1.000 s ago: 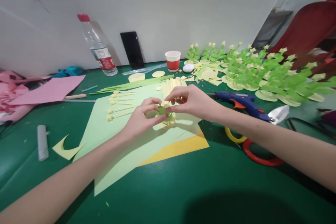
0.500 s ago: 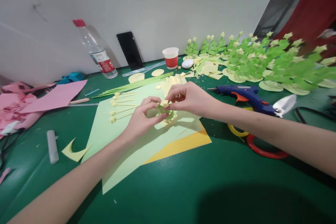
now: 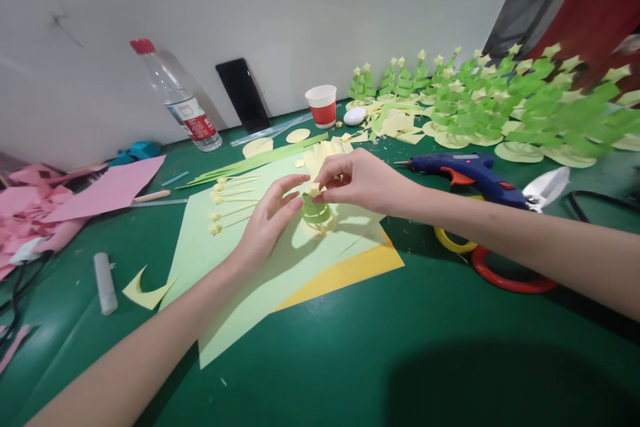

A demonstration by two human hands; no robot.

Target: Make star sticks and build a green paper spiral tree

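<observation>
A small paper plant (image 3: 316, 212), with curled green strips, a pale star on top and a round pale base, stands on a light green paper sheet (image 3: 240, 300). My right hand (image 3: 363, 177) pinches it near the star between thumb and fingertips. Just left of the plant, my left hand (image 3: 270, 217) is open, thumb and fingers apart, with nothing visible in it. Several star-tipped paper stems (image 3: 233, 200) lie left of that hand. Pale paper strips (image 3: 320, 153) lie behind the right hand, which partly covers them.
A blue glue gun (image 3: 470, 170) and red-and-yellow-handled scissors (image 3: 515, 273) lie by my right forearm. Many finished paper plants (image 3: 500, 103) crowd the back right. A paper cup (image 3: 323, 107), phone (image 3: 243, 95) and bottle (image 3: 193, 120) stand along the wall. Pink paper (image 3: 107, 187) lies left.
My left hand has let go of the paper plant and drawn slightly left, its fingers spreading. My right hand stays at the star. More of the green strips now shows.
</observation>
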